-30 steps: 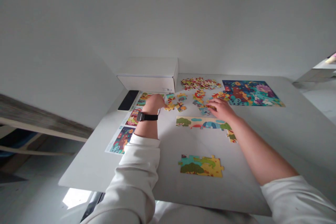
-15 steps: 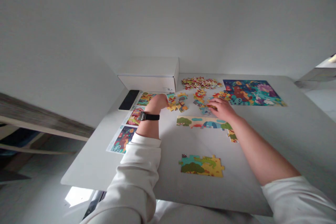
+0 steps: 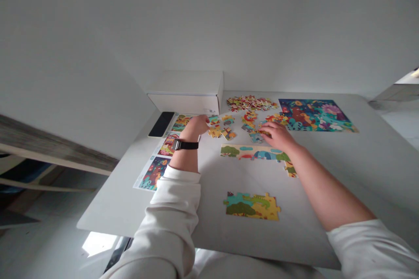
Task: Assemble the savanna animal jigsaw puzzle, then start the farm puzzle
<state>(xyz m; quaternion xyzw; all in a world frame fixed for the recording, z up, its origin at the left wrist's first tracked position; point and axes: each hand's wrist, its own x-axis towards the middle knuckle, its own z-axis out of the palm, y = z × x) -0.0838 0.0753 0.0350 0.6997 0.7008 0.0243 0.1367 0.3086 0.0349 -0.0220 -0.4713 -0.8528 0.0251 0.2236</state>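
Observation:
My left hand (image 3: pixel 198 125), a black watch on its wrist, is curled beside loose jigsaw pieces (image 3: pixel 215 131); its fingertips are mostly hidden, and I cannot make out what they hold. Farther right, my right hand (image 3: pixel 277 135) pinches a small yellowish jigsaw piece (image 3: pixel 264 132) just over some blue and orange loose pieces (image 3: pixel 250 129). Below the hands lies a joined puzzle strip (image 3: pixel 255 153) with trees and a blue elephant, its right end running down under my right forearm. Nearer me rests a joined puzzle section (image 3: pixel 252 206) showing a green crocodile and a bush.
A heap of jigsaw pieces (image 3: pixel 251 103) lies at the back, beside a white box (image 3: pixel 186 102). Right of it is a finished dark-blue puzzle (image 3: pixel 316 115). At left, a black phone (image 3: pixel 161 124) adjoins a picture sheet (image 3: pixel 153 174) partly under my left arm.
My left hand has shifted very slightly, uncovering a bit more of the loose pieces beside it. The right hand stays nearly still.

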